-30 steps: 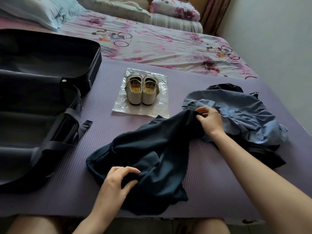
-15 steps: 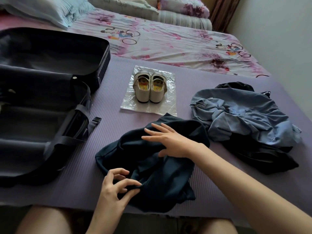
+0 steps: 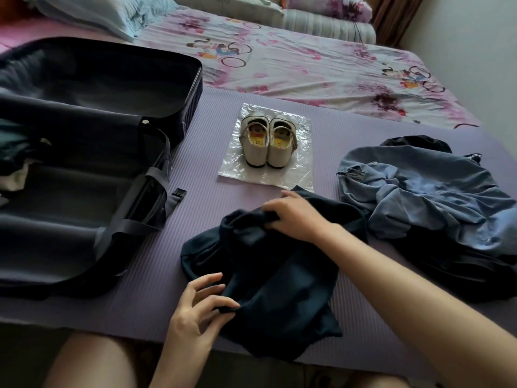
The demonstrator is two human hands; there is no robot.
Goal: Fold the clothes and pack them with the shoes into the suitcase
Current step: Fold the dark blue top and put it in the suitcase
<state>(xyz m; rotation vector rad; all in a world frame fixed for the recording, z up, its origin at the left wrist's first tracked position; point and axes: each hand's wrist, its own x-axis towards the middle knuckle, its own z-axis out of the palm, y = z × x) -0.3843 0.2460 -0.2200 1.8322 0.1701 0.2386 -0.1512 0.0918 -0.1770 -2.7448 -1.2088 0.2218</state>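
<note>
right grip [image 3: 298, 219] has curled onto the dark garment [image 3: 285, 287] (upper fold); left grip [image 3: 195, 312] pinches its near edge

A purple ribbed mat [image 3: 335, 130] covered the bed's near edge, over a pink cartoon-print sheet [image 3: 307, 65]. Pillows [image 3: 92, 12] lined the far edge. A brown curtain [image 3: 391, 15] met a pale wall [image 3: 461, 37].

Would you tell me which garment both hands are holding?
The crumpled dark navy garment: left hand and right hand grip it, while the light blue denim garment lies untouched beside it.
</note>
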